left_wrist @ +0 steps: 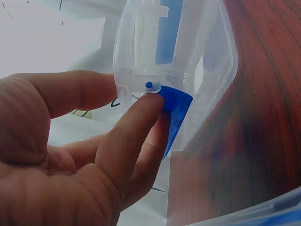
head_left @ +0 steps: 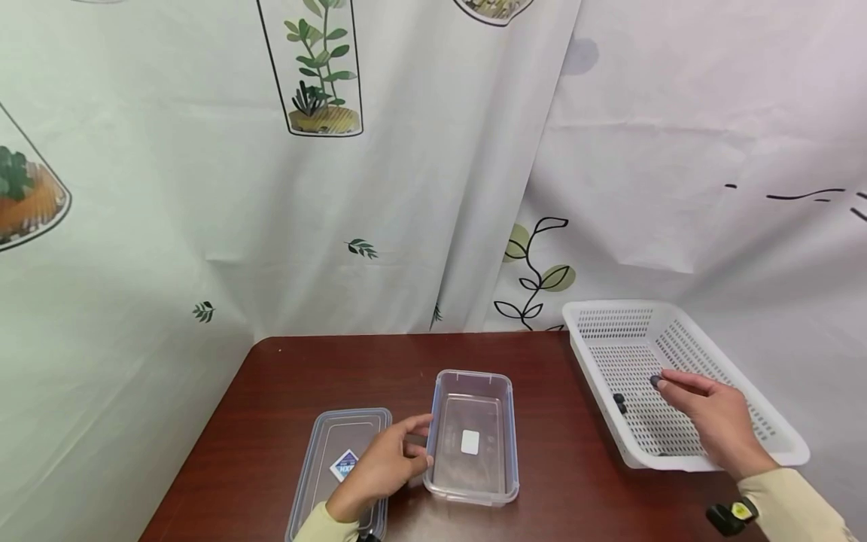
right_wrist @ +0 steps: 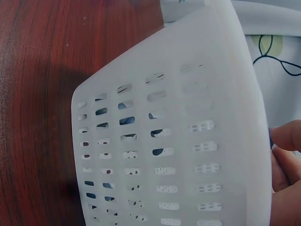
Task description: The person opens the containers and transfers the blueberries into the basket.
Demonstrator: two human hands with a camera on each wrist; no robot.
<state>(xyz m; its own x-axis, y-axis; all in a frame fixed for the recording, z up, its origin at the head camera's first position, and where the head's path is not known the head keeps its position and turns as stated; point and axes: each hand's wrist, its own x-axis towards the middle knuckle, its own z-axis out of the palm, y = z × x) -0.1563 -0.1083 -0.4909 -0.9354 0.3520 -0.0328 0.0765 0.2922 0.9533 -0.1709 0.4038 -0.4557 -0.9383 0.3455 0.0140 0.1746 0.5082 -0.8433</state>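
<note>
A clear plastic food container (head_left: 472,482) with blue side latches stands open on the table, a white label on its floor. My left hand (head_left: 389,459) holds its left side; in the left wrist view my fingers (left_wrist: 134,132) are curled against a blue latch (left_wrist: 178,106), and the thumb meets the rim. Over the white perforated basket (head_left: 612,354), my right hand (head_left: 721,418) pinches a small dark round piece (head_left: 655,381) between thumb and fingertips. More dark pieces (head_left: 619,403) lie on the basket's floor. In the right wrist view the basket wall (right_wrist: 225,94) hides most of that hand.
A clear lid (head_left: 332,429) with a blue-and-white sticker lies left of the container, partly under my left hand and forearm. The dark red wooden table (head_left: 379,361) ends at a printed white curtain (head_left: 406,188). The basket stands at the table's right side.
</note>
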